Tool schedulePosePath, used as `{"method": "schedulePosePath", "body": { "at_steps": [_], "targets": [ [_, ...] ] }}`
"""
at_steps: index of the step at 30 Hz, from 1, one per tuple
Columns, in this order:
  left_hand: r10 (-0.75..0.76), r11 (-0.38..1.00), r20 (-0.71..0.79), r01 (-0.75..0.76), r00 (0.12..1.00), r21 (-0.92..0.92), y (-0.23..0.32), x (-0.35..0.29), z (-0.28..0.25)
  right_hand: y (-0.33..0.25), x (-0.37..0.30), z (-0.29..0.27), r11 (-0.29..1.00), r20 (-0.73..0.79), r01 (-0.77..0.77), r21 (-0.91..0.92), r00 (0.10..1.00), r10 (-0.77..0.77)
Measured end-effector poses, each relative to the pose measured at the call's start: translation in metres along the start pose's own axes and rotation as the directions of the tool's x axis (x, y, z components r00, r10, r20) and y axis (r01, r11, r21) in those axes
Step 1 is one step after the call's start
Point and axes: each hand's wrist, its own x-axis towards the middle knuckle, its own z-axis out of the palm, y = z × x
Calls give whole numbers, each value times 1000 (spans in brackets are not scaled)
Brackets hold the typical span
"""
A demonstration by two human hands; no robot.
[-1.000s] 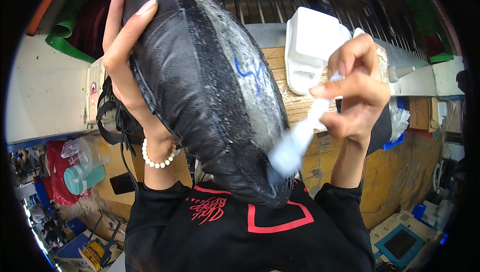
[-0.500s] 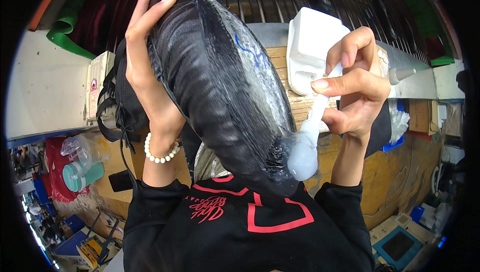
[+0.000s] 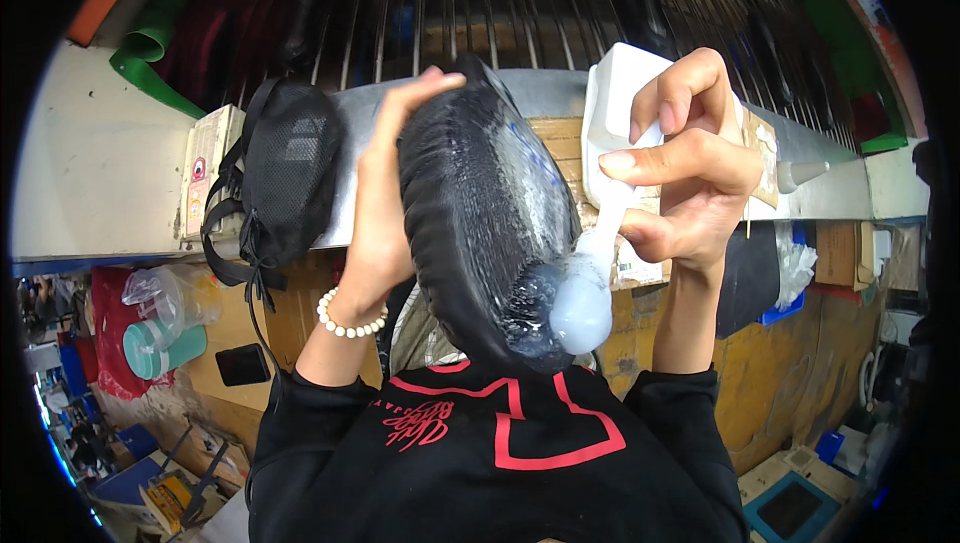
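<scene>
My left hand [image 3: 385, 193] grips a black shoe [image 3: 465, 223] from its left side and holds it upright in front of me, the wet, glossy sole turned to the right. My right hand [image 3: 690, 173] pinches the white handle of a brush [image 3: 585, 293]. Its pale, glue-laden head presses on the lower end of the sole. A white bead bracelet [image 3: 350, 321] circles my left wrist. Both black sleeves rise from the lower edge.
A white plastic container [image 3: 608, 108] stands on the grey bench ledge [image 3: 545, 93] behind my right hand. A black mesh bag [image 3: 290, 173] hangs at the left, with a metal grille [image 3: 480, 3] above. Teal cups [image 3: 160, 348] and clutter lie lower left.
The shoe has dropped lower and turned more upright, and my left hand has shifted right along its side. The brush has slid down to the sole's lower end.
</scene>
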Motion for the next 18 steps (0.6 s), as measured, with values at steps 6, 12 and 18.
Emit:
{"method": "schedulePosePath", "body": {
  "at_steps": [6, 12, 18],
  "targets": [
    [-304, 833, 285, 399, 909, -383, -12, -14, 7, 7, 16, 9, 997, 1, 29, 72, 1000, -30],
    [-145, 645, 460, 436, 876, -628, -27, -32, 8, 18, 25, 15, 997, 68, 6, 77, 998, -11],
    [-281, 663, 525, 558, 803, -499, -35, -43, 5, 24, 21, 14, 976, 155, -28, 216, 988, -6]
  ]
}}
